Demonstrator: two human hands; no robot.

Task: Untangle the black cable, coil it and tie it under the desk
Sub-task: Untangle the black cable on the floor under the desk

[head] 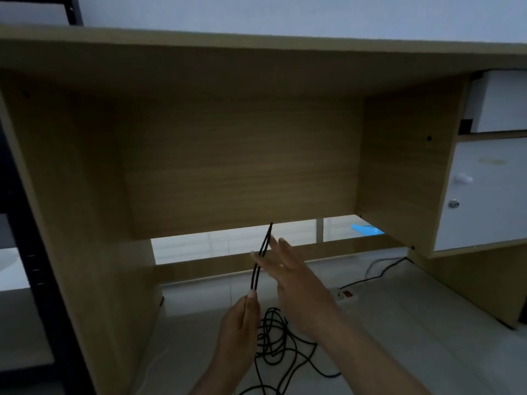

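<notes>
Your left grip (239, 320), low in the centre of the frame, pinches the black cable (255, 276) between thumb and fingertips. From that pinch a doubled length of the cable rises as two strands lying close side by side, tilted a little to the right. Its top ends in front of the lower edge of the back panel (242, 166).

Your right grip (296, 280) is just right of that length, with its fingers straight and spread and nothing held in it. The strands cross in front of its fingertips. Whether they touch the cable cannot be told, since the hand is blurred.

The rest of the cable lies in a loose tangle of loops on the floor (399, 323), right below and between your two wrists, and one strand runs off the bottom edge of the frame.

All this is in the knee space beneath the surface (256, 44), which spans the top of the frame.

To the right of your right grip, a power strip (346, 295) with a red switch lies on the floor, and thin leads run from it toward the right side panel. At the far right of the frame is a white cabinet door (484, 218) with a knob and a lock, and above it a white drawer (502, 101). A black rack (37, 266) stands at the left edge. Through the gap under the back panel, something bright blue (368, 230) shows on the floor beyond.
</notes>
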